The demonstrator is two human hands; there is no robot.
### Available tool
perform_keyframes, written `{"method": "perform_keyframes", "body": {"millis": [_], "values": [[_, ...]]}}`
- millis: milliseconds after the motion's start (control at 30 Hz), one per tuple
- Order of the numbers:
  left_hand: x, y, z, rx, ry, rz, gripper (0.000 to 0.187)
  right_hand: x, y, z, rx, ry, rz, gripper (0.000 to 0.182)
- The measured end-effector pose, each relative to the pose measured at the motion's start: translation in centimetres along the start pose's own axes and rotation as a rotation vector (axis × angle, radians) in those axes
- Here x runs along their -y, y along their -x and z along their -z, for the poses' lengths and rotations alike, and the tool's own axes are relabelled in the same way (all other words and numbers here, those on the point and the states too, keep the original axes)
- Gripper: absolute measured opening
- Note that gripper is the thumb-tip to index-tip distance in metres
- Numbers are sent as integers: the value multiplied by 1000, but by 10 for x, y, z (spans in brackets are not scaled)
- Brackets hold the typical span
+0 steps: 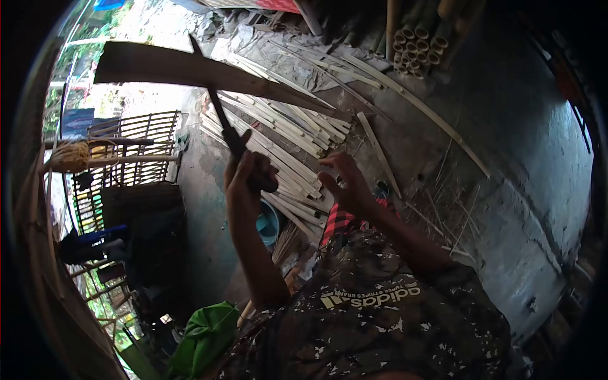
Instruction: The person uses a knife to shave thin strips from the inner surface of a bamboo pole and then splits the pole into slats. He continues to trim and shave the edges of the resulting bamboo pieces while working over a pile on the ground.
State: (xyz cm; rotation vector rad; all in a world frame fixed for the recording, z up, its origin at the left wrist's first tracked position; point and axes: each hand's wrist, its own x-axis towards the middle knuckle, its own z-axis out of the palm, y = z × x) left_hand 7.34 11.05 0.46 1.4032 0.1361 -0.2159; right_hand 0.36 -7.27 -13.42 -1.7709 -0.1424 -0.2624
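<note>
My left hand [244, 171] is wrapped round the dark handle of a long knife [218, 107], whose blade points up and to the left. The blade crosses a wide, flat piece of split bamboo [164, 66], which tapers toward the right; whether they touch or the blade is lodged in it, I cannot tell. To the right, my right hand [347, 182] is raised with its fingers apart and curled, holding nothing. Many pale bamboo strips [278, 155] lie on the floor beyond both hands.
Cut bamboo tubes [419, 49] are stacked at the back. A long curved strip [437, 123] lies right of the pile. A blue basin [268, 223] stands below my left hand. A green cloth [204, 335] is at the lower left, a lattice [142, 133] farther up.
</note>
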Motion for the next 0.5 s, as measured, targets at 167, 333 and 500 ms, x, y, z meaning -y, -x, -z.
{"method": "perform_keyframes", "body": {"millis": [167,333,500], "values": [[-11,-11,74,-112,-151,100,47,-185,114,43,232,366,-700,36],[-3,-31,120,-222,-320,-144,38,-304,273,93,-22,582,-1269,43],[17,-63,161,-543,-623,-288,62,-352,336,94,29,488,-1524,44]]}}
